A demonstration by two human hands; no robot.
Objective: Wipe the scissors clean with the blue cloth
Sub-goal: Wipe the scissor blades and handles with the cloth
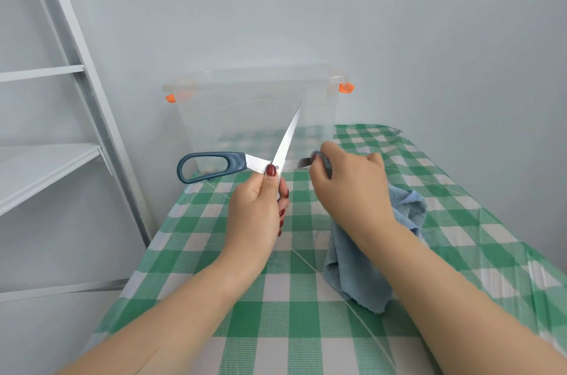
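- Clamps the open scissors (pixel 254 162) over the table's middle with the left hand (pixel 257 209), thumb by the pivot, fingers curled round the lower handle, likely to steady the tool.
- Keeps the blades spread, one toward 1 o'clock and one toward 3 o'clock, probably to bare each inner face.
- Pinches the 3 o'clock blade through a fold of the blue cloth (pixel 352 270) with the right hand (pixel 349 181), fingers closed on it, shielding skin from the edge.
- Lets the spare cloth trail toward 5 o'clock onto the green checked tablecloth (pixel 245 298).
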